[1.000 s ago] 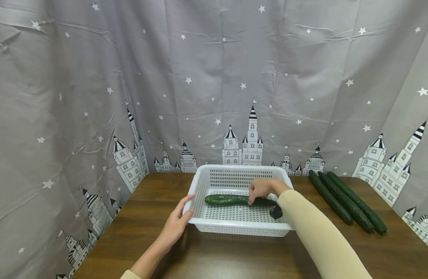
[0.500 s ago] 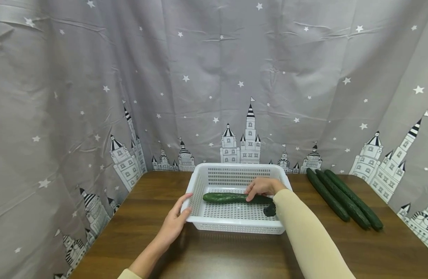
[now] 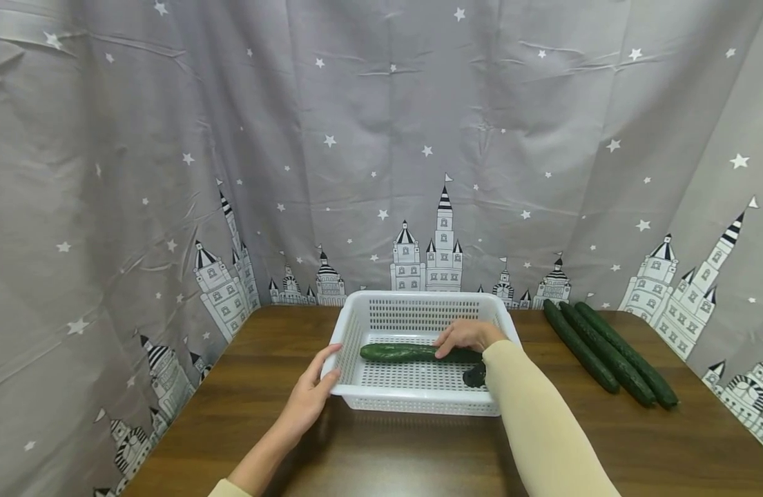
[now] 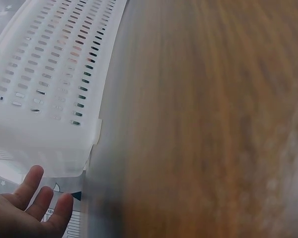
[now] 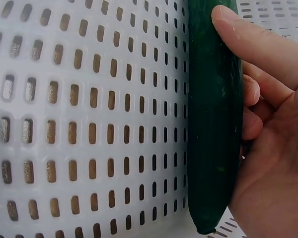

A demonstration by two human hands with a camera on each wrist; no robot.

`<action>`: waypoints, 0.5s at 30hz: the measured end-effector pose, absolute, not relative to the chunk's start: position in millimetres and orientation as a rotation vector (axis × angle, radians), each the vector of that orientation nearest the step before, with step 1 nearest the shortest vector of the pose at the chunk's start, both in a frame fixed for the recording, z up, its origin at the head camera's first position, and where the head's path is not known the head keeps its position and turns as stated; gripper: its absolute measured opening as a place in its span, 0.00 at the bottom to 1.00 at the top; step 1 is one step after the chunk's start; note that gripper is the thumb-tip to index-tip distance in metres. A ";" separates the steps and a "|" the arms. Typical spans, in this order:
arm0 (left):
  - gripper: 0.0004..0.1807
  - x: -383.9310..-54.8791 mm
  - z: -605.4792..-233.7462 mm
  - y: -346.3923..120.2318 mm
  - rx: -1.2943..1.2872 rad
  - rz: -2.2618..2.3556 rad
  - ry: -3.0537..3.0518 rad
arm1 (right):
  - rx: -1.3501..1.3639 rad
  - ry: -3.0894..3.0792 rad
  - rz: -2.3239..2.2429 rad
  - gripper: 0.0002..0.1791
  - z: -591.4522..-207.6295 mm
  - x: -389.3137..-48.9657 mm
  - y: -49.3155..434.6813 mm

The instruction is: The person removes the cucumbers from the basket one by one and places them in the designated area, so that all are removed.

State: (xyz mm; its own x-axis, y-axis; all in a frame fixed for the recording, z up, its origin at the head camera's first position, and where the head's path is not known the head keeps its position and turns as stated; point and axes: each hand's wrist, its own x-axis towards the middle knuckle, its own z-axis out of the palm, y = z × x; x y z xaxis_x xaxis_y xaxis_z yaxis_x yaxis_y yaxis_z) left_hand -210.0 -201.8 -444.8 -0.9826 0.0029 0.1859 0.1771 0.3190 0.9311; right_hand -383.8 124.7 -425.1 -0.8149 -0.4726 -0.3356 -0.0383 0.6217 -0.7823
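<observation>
A white perforated plastic basket (image 3: 412, 395) stands on the wooden table. Inside it a dark green cucumber (image 3: 393, 353) lies crosswise. My right hand (image 3: 468, 336) reaches over the basket's right side and holds this cucumber near its middle. In the right wrist view the thumb lies along one side of the cucumber (image 5: 214, 124), with curled fingers (image 5: 251, 90) behind it. At the basket's left side, my left hand (image 3: 309, 393) holds the rim. Its lower fingers (image 4: 39, 201) spread loosely beneath the corner in the left wrist view.
Several cucumbers would overstate it: three cucumbers (image 3: 611, 352) lie side by side at the table's right. A dark object (image 3: 474, 375) sits below my right wrist. Behind the wooden table (image 3: 406, 455) hangs a grey curtain (image 3: 331, 207) printed with castles and stars.
My right wrist has shifted slightly left and its fingers have settled further along the cucumber. The left hand keeps its place on the basket rim. The head view has shifted a little.
</observation>
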 end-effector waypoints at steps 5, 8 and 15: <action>0.25 -210.0 -444.3 -202.8 -0.171 -1.722 -2.442 | -0.379 2.327 -1.109 0.25 -425.4 -383.8 123.7; 0.25 -209.6 -443.6 -202.9 -0.170 -1.710 -2.449 | -0.372 2.333 -1.105 0.25 -424.0 -382.5 123.4; 0.25 -209.0 -444.4 -202.5 -0.165 -1.699 -2.455 | -0.359 2.355 -1.088 0.20 -424.7 -380.7 122.7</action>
